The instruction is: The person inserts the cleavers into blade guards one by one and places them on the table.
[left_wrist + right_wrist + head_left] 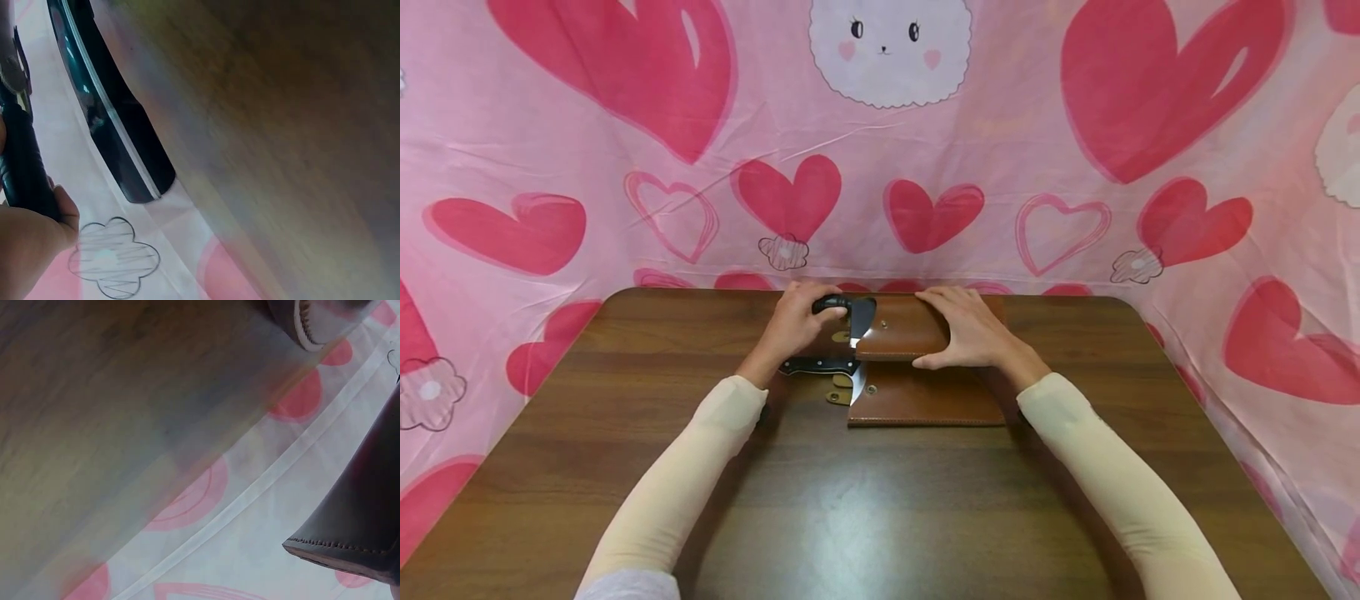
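My left hand (793,321) grips the black handle (827,302) of a wide-bladed knife, most of whose blade is inside a brown leather sheath (902,329). My right hand (973,329) holds that sheath across its width, thumb on the near edge and fingers on the far edge. In the left wrist view the held handle (25,162) is at the left. The right wrist view has the held sheath (362,512) at its right edge. Nearer to me lies a second brown sheath (925,404), with another black-handled knife (820,365) in it.
Strap tabs with snaps (838,397) stick out beside the second sheath. Everything lies near the far edge of a brown wooden table (865,500). A pink cloth with hearts (880,133) hangs behind and around the table.
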Demonstrator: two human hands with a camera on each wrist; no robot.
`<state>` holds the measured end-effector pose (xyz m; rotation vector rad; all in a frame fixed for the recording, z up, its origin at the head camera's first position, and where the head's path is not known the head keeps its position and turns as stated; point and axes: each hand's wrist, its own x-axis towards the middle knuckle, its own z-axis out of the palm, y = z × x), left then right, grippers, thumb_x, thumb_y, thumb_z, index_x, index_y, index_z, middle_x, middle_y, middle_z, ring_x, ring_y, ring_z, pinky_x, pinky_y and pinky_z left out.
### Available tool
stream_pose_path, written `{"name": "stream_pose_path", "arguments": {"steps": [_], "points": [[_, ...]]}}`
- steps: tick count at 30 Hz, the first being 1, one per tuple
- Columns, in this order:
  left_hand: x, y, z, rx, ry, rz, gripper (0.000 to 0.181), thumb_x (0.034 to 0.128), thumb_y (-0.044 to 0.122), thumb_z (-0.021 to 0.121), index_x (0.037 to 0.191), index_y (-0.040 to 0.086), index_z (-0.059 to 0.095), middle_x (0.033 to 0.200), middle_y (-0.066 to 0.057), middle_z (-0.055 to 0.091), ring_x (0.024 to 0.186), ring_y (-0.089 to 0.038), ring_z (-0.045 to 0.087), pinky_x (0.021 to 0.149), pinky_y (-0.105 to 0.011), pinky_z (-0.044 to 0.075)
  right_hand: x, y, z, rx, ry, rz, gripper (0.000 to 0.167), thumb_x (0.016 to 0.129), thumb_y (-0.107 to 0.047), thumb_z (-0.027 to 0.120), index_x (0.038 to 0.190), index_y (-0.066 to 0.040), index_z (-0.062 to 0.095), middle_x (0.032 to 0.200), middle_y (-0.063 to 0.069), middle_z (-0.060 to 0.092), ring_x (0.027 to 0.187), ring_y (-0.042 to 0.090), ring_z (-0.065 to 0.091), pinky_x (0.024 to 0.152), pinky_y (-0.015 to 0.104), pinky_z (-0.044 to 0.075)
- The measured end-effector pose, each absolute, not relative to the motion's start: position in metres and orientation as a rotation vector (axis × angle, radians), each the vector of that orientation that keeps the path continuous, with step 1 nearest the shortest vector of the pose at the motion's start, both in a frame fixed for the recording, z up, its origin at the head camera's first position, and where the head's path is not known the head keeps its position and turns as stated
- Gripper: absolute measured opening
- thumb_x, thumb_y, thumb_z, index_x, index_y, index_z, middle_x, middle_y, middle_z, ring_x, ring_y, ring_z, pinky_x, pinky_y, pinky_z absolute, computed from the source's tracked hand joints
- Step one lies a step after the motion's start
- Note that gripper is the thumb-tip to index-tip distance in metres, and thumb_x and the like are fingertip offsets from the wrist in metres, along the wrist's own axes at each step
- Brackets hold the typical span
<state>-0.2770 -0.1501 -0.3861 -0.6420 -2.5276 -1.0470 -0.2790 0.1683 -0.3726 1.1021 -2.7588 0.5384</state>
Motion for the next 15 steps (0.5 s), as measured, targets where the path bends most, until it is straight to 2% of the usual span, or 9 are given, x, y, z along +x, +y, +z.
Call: {"name": "stream_pose_path", "arguments": {"steps": [15], "points": [[-0.2763,-0.1426,-0.3845,-0.676,-2.490,-1.050,0.029,0.0893,0.015,0.079,0.115,0.001,0.073,0.116,-0.017,0.071,0.108,-0.035,0.053,0.094,-0.048,0.037,-0.2778,0.1614,-0.3708,1.109,-2.748,0.520,0.109,0.067,-0.070,0.079,0.151,-0.010,0.046,0.149,0.011,0.048,0.136,0.031,0.038,0.111,0.054,0.027]]}}
